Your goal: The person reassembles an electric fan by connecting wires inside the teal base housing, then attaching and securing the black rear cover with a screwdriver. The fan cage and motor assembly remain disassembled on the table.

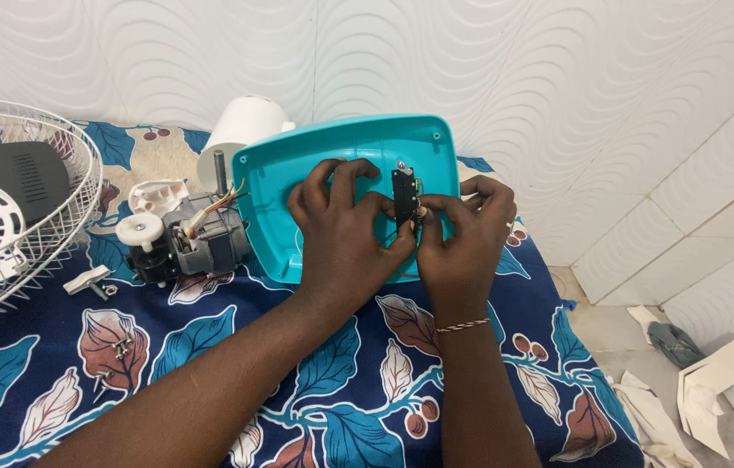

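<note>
A teal plastic fan base cover (pixel 350 147) lies tilted on a blue leaf-patterned cloth (pixel 332 390). Inside it stands a small black switch block (pixel 403 198) with wires. My left hand (pixel 341 234) rests in the cover, its fingertips pinching the lower end of the block. My right hand (pixel 462 243) meets it from the right, thumb and forefinger on the same block. A thin bracelet circles my right wrist.
A grey fan motor (pixel 198 238) with a white knob and coloured wires sits left of the cover, a white motor housing (pixel 246 130) behind it. A white wire fan guard (pixel 12 208) lies far left. Loose screws (pixel 120 347) dot the cloth. Paper scraps (pixel 714 381) litter the tiled floor right.
</note>
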